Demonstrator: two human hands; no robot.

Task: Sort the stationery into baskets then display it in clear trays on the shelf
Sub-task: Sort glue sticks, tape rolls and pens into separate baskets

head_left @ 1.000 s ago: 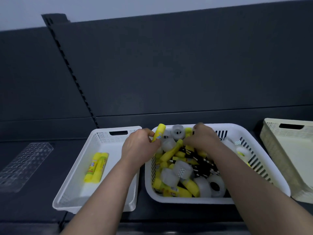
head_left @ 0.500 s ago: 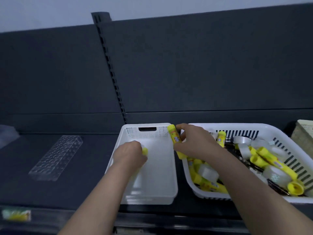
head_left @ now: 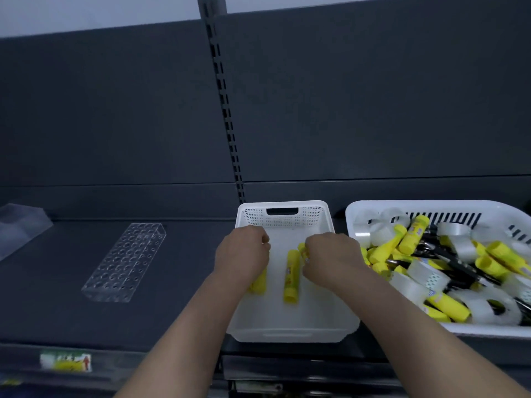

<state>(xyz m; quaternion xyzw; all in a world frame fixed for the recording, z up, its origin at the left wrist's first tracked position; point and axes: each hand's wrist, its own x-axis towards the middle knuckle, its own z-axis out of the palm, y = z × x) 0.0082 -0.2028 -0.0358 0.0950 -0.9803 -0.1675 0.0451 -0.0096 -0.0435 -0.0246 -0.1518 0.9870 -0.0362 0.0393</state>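
both hands are over the small white basket. the right hand has its fingertips curled on a yellow glue stick, low over the basket floor, likely to lay it flat beside the others. a loose glue stick lies lengthwise just left of that hand. the left hand is curled, a third glue stick peeking from beneath it; whether it grips that one i cannot tell. the mixed basket sits just right of the right hand — a short reach; the clear tray waits well left of the left hand.
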